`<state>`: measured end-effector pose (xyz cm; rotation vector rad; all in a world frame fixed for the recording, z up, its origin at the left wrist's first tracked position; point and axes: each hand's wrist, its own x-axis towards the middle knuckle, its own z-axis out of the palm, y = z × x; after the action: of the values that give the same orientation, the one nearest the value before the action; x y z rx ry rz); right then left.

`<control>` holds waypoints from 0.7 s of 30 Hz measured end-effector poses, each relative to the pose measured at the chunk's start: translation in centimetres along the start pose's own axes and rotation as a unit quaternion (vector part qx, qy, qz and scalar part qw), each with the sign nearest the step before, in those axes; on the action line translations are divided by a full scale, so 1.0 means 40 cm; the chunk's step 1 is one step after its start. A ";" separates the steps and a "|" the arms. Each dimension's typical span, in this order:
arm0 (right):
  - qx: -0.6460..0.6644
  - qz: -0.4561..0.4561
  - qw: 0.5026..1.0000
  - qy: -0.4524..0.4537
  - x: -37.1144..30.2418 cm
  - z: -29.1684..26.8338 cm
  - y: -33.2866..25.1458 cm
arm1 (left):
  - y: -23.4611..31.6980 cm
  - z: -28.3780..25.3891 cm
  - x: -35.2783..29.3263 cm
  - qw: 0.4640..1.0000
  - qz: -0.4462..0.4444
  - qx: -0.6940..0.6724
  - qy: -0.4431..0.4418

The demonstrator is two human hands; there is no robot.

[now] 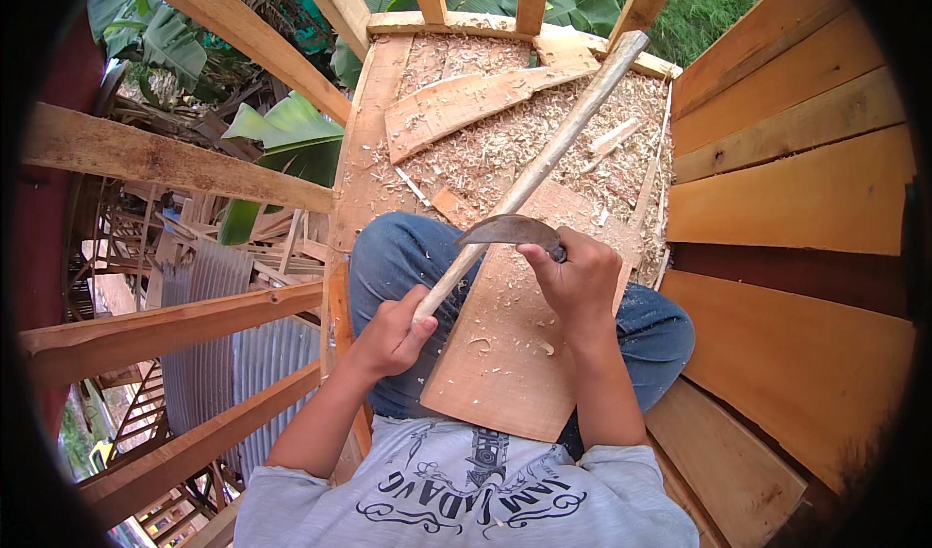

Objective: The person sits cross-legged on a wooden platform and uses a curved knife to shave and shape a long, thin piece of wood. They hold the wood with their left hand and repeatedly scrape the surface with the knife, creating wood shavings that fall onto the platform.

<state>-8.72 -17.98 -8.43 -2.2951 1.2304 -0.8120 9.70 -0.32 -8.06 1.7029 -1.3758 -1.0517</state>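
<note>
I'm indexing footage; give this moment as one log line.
left hand: grips wooden pole | right hand: holds curved blade across pole | board: between knees | shavings: scattered ahead

I can't see the held end of the curved blade (510, 229) inside the right grip (586, 268). The left grip (393, 336) hides the pole's (555, 155) near end. The shirt (456, 495) is cut off nearest me, and small clutter (102, 454) beyond the left rails (175, 319) defeats me.
</note>
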 end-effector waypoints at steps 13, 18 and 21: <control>-0.103 -0.039 0.991 0.077 0.028 -0.021 0.015 | 0.012 0.009 0.008 1.000 0.017 -0.005 0.017; -0.123 -0.039 0.987 0.095 0.026 -0.022 0.027 | 0.004 0.009 0.003 1.000 0.024 0.000 0.016; 0.076 0.191 0.960 0.193 0.078 -0.069 0.138 | -0.006 0.010 -0.016 1.000 0.027 0.010 0.005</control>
<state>-12.50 -23.75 -8.74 -1.7453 1.6453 -1.1895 9.37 0.33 -8.32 1.6747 -1.4229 -1.0024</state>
